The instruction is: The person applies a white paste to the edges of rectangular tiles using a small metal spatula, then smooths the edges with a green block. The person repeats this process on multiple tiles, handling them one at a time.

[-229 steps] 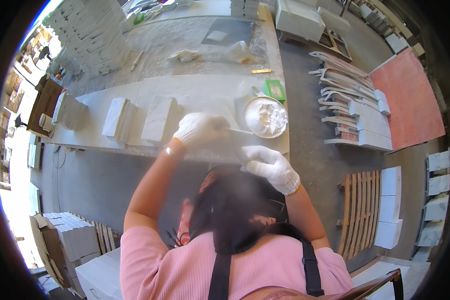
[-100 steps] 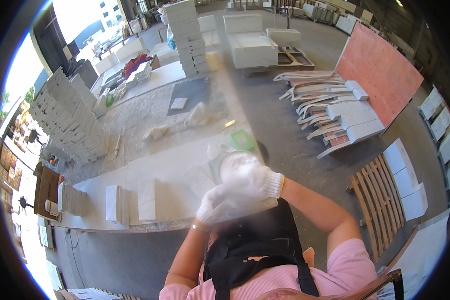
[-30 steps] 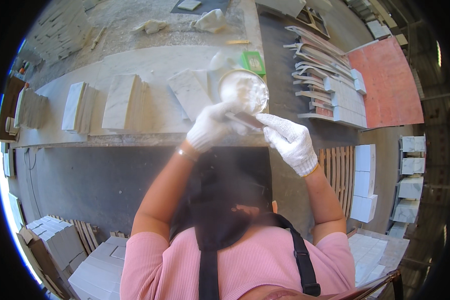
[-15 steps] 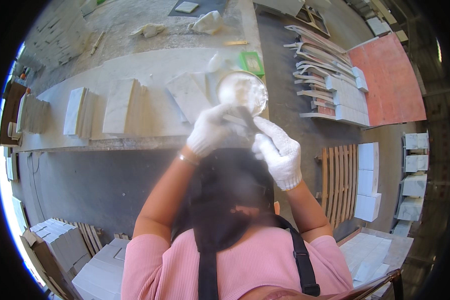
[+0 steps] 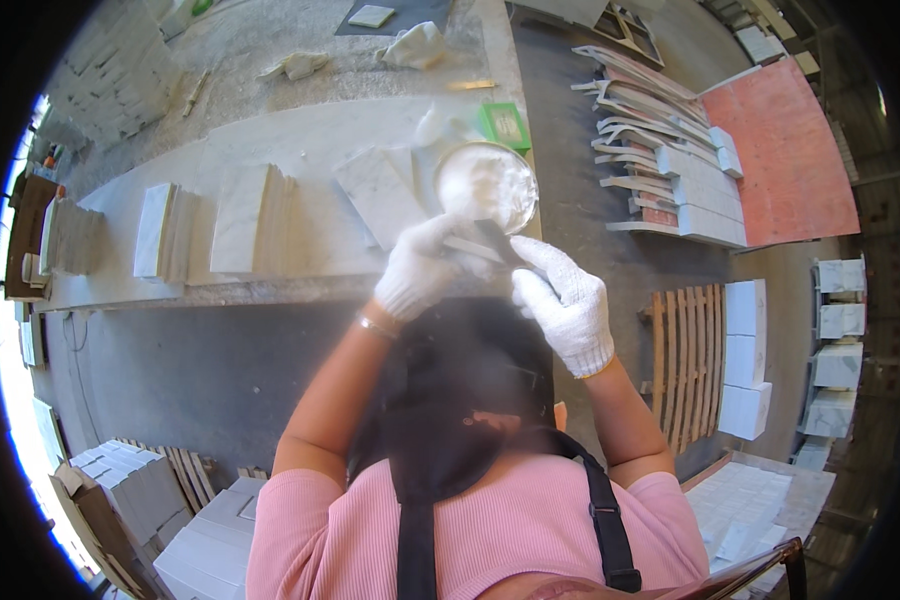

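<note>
In a white knit glove, my left hand [image 5: 418, 268] is closed on a thin pale marble tile [image 5: 470, 247], seen nearly edge-on. My right hand [image 5: 570, 305], gloved the same way, grips a dark flat piece [image 5: 500, 243], perhaps a scraper or sanding pad. Its blade-like end meets the tile's right end. Just beyond both hands sits a round bowl [image 5: 487, 185] of white paste or powder. Left of the bowl, a few marble tiles [image 5: 375, 190] lie overlapped and flat on the pale work slab [image 5: 320, 130].
Rows of upright tiles [image 5: 245, 218] stand along the slab to the left. A green box [image 5: 505, 127] is behind the bowl, with crumpled gloves [image 5: 415, 45] farther off. At right are a red board [image 5: 785, 160], stacked white blocks [image 5: 705, 195] and a wooden pallet [image 5: 685, 365].
My right hand has shifted slightly right, and the dark piece now shows more clearly against the tile's end. My left hand keeps its hold. The whole view has shifted a little.
</note>
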The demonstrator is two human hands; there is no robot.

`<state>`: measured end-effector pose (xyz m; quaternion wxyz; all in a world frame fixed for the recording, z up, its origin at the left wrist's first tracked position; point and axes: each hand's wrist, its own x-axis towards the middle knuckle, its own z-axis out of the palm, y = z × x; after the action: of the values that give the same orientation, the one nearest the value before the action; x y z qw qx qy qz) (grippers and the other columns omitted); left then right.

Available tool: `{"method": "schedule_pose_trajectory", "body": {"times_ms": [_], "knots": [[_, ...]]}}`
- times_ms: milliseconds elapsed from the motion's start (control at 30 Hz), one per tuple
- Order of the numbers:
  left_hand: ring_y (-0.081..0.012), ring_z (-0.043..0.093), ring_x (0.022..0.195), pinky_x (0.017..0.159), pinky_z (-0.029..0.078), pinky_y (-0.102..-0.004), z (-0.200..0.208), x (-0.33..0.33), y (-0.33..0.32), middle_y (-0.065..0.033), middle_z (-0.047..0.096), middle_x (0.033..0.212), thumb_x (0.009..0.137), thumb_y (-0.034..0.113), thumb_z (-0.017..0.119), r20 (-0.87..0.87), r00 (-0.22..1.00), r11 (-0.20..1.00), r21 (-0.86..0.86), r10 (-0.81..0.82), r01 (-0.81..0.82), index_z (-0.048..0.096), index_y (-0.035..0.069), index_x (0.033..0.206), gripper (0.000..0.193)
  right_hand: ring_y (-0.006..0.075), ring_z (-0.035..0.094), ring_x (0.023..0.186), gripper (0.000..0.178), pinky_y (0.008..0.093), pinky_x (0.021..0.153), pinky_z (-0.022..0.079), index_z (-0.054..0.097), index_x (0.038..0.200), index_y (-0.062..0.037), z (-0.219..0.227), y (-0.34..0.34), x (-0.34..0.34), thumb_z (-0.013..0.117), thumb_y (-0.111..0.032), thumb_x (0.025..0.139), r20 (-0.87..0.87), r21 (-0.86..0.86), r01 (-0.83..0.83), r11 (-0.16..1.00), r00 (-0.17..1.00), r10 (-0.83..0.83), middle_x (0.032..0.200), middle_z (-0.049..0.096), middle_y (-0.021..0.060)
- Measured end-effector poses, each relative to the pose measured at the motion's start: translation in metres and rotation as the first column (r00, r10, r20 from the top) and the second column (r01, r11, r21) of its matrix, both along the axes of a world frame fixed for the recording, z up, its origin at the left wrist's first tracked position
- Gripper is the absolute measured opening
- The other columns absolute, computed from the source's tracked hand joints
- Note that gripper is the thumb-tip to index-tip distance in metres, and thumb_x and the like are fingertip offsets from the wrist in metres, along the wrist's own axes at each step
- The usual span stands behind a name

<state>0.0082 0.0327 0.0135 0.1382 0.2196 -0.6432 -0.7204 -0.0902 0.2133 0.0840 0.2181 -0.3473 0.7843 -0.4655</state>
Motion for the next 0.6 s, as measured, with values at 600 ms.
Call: {"method": "schedule_pose_trajectory", "body": {"times_ms": [600], "knots": [[-0.0135,0.074,0.092,0.083,0.059,-0.0335,-0.002,0.004,0.022,-0.0058,0.079,0.100,0.085,0.012,0.085,-0.058,0.998,0.920,-0.389,0.024,-0.045,0.075,0.009,0.116,0.033,0.0198,0.071,0.097,0.015,0.0328,0.085,0.058,0.068,0.114,0.0004,-0.006,0.004,0.007,0.068,-0.003,0.100,0.245,-0.423,-0.126,0.897,0.938,0.247,0.111,0.074,0.0146]]}}
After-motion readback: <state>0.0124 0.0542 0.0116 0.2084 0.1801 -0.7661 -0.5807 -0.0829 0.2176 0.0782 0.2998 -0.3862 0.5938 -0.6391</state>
